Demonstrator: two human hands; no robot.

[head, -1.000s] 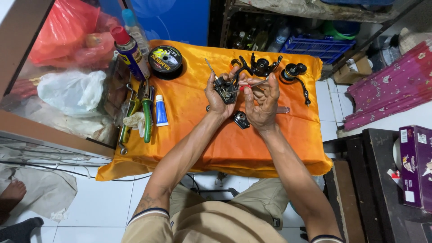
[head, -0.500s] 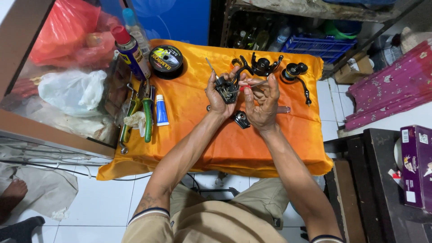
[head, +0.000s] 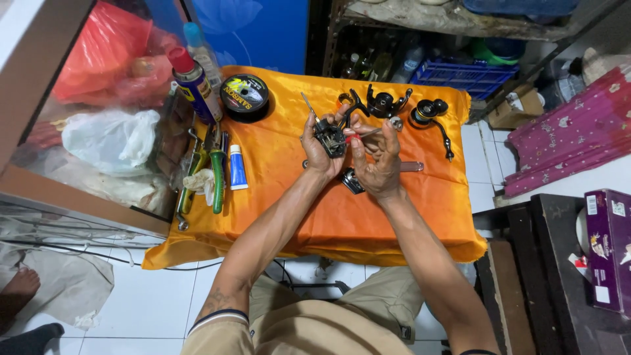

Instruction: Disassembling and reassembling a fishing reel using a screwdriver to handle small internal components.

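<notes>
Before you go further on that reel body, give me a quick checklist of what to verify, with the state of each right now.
1. Reel body held firmly: ok, the left hand wraps around it above the orange cloth.
2. Tool on the work: ok, the right hand pinches a thin red-handled tool pointed at the reel body; whether its tip is seated, cannot tell.
3. Loose parts safe: ok, the dark part under the hands and the reel pieces lie well on the cloth.
4. Handle piece near the right edge: not ok, close to the drop.
5. Grease tube and pliers within reach: ok, at the left.
</notes>
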